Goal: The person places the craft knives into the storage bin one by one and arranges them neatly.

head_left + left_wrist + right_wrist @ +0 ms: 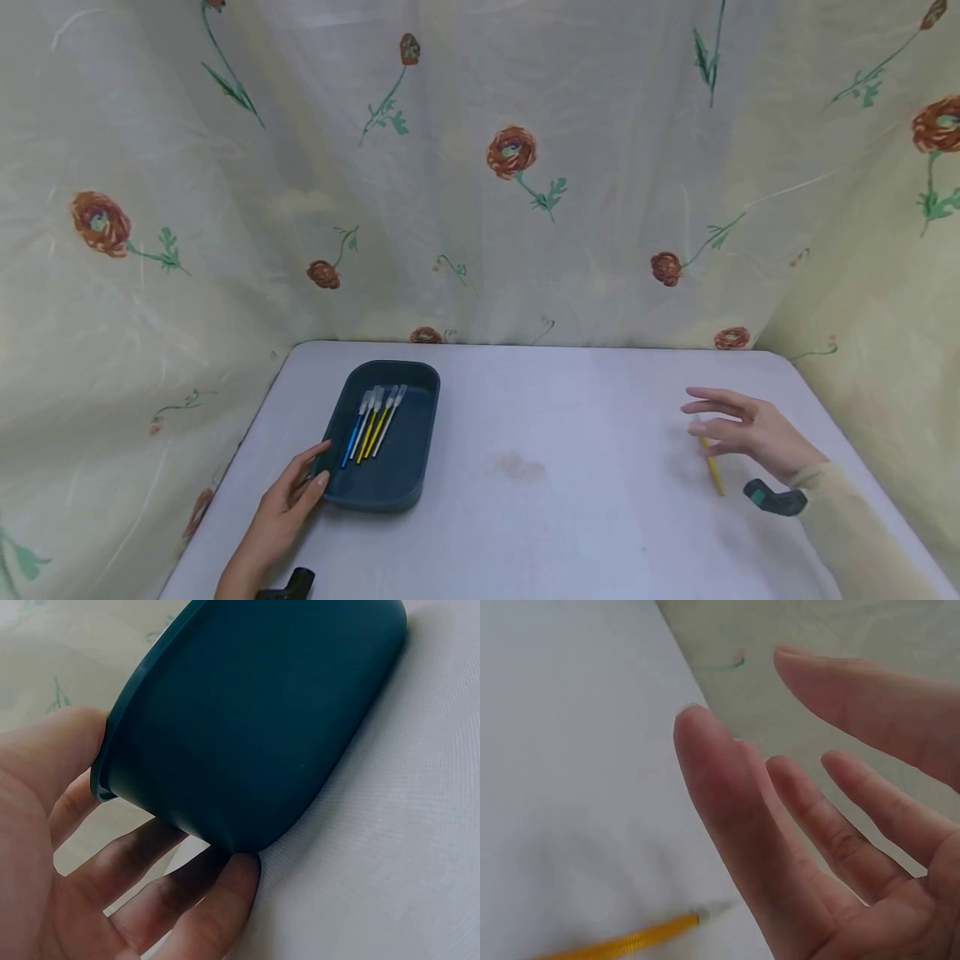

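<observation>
In the head view, a dark teal tray (397, 479) lies at the left of the table, with several slim paintbrushes (367, 435) inside: blue, yellow and silvery handles, pale clear caps. My left hand (281, 504) holds the tray at its near left corner. The left wrist view shows the thumb at the rim (124, 701) and the other fingers curved along the outer wall. On the right, my right hand (757, 429) hovers with spread fingers above a yellow paintbrush (714, 473). Nothing is between those fingers; the brush (656, 932) lies on the table below the hand.
The white table (540, 533) has rounded far corners and a faint brownish stain (516, 467) near its middle. A flowered curtain (570, 250) hangs behind it and along both sides. Dark straps with camera mounts (776, 498) are on the wrists.
</observation>
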